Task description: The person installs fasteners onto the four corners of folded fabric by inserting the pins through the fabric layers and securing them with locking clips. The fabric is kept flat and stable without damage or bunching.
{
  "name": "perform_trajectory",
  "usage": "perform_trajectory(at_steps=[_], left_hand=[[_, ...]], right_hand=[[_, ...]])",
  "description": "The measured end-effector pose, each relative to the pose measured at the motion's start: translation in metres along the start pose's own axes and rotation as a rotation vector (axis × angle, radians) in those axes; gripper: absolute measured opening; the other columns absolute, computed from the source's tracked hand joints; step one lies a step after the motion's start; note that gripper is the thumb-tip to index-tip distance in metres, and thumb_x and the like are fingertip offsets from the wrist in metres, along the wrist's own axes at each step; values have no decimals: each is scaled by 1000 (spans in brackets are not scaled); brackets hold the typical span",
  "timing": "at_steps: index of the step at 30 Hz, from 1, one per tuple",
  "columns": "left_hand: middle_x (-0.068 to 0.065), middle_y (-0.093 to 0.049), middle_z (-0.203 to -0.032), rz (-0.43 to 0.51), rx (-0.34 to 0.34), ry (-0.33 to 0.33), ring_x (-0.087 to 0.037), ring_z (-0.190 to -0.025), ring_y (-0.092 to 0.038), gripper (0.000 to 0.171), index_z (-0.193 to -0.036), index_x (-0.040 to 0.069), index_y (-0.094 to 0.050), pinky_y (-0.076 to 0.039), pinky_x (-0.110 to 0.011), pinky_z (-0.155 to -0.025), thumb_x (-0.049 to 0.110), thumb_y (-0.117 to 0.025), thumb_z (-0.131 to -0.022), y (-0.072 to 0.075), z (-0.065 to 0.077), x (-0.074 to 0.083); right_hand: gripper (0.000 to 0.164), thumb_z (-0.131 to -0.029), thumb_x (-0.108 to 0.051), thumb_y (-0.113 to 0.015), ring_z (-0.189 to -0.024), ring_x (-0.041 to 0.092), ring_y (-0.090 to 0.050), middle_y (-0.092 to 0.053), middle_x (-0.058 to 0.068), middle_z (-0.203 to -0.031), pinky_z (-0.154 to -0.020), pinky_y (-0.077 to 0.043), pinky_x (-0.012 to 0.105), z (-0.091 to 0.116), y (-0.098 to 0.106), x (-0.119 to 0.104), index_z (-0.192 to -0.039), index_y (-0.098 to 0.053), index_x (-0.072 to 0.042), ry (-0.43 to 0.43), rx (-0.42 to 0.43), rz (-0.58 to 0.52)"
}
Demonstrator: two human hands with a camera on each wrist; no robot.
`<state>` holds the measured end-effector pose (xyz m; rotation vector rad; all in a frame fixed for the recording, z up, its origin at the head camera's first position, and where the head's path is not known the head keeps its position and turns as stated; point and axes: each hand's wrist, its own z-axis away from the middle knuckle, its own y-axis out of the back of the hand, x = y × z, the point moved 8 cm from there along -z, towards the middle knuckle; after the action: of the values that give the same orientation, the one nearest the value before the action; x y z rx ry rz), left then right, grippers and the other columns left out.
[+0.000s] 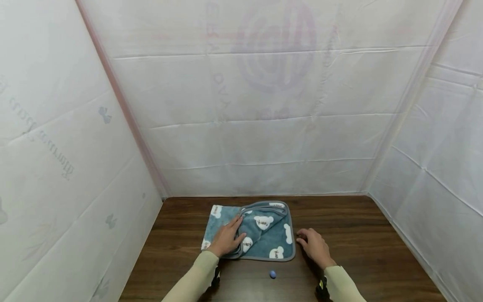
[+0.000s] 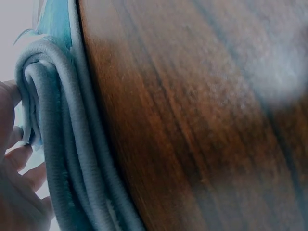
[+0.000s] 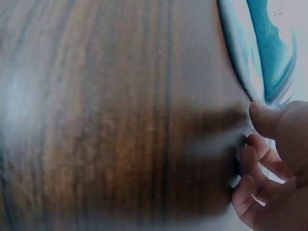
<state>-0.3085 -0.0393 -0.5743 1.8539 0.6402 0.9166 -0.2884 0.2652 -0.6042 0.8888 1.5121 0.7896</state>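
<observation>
A teal fleece blanket (image 1: pixel 277 239) with white bear-head patches and grey piping lies folded on the table, its left part turned over to the right. My left hand (image 1: pixel 226 238) rests on the fold with fingers spread. In the left wrist view, the left hand (image 2: pixel 21 178) is beside the stacked, rolled edges of the blanket (image 2: pixel 72 120). Just off the blanket's right edge, my right hand (image 1: pixel 315 246) is loosely bent near the tabletop. The right wrist view shows the right hand (image 3: pixel 279 159) with thumb and fingers apart, nothing visible between them, near the blanket (image 3: pixel 272 43).
A small blue-purple ball-like object (image 1: pixel 272 274) sits on the brown wooden table (image 1: pixel 351 235), in front of the blanket. Whitish sheet walls (image 1: pixel 264 147) enclose the table at the back, left and right.
</observation>
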Motion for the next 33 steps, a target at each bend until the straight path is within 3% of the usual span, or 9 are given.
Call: perform_trajectory(at_steps=[11,14,19,22,24,26,28,31,33], left_hand=[[-20,-31,-145,12,10,22,-35,-121,-41,58,-142,5,-36,-39,-54,-94,36,-51,-95,-3,-2,6],[-23,-31,-144,16,77,13,-37,-123,-38,57,-139,3,-40,-38,-55,-95,34,-54,-93,2,-2,11],[-21,-31,-145,17,271,-57,-36,-123,-39,54,-134,4,-47,-41,-54,-92,25,-63,-88,16,-6,28],[-15,-28,-147,29,315,-116,-33,-124,-39,56,-136,9,-44,-44,-50,-90,24,-64,-86,21,-10,44],[-13,-28,-148,28,299,-163,-30,-124,-40,59,-139,12,-41,-47,-46,-87,23,-65,-87,21,-14,57],[-12,-29,-147,35,266,-218,-23,-111,-51,63,-141,13,-38,-51,-36,-76,24,-66,-86,18,-17,71],[-12,-32,-146,38,215,-262,-21,-107,-53,65,-142,12,-36,-52,-34,-72,25,-67,-86,13,-19,85],[-13,-36,-144,40,132,-317,-19,-102,-56,68,-143,12,-34,-52,-31,-73,27,-67,-85,1,-21,102],[-12,-36,-144,41,67,-327,-22,-111,-51,71,-145,13,-31,-51,-34,-81,28,-67,-86,-9,-21,109]], right_hand=[[12,-82,-12,-69,-69,14,-50,-53,-5,-80,-57,-48,38,5,5,10,-84,-65,-23,-39,37,-6],[13,-82,-10,-68,-69,13,-50,-53,-5,-79,-59,-48,38,8,7,13,-85,-64,-22,-24,48,-36],[14,-82,-8,-68,-70,11,-50,-54,-6,-78,-64,-49,39,15,13,18,-84,-66,-22,31,119,-92],[14,-82,-8,-69,-70,11,-51,-55,-7,-78,-66,-49,39,18,18,21,-84,-67,-21,49,155,-109],[13,-81,-9,-69,-71,11,-51,-56,-6,-79,-66,-49,40,19,19,24,-85,-67,-21,48,161,-113],[12,-82,-10,-69,-73,12,-52,-57,-5,-80,-68,-49,40,20,21,26,-85,-67,-21,37,159,-117],[11,-82,-10,-69,-74,13,-53,-57,-4,-81,-69,-49,41,20,22,28,-86,-67,-20,23,150,-123],[9,-83,-11,-68,-75,13,-53,-58,-3,-82,-70,-49,42,22,25,29,-88,-67,-19,15,141,-126],[9,-83,-11,-68,-75,13,-53,-58,-3,-82,-69,-49,42,23,26,29,-88,-67,-18,10,138,-125]])
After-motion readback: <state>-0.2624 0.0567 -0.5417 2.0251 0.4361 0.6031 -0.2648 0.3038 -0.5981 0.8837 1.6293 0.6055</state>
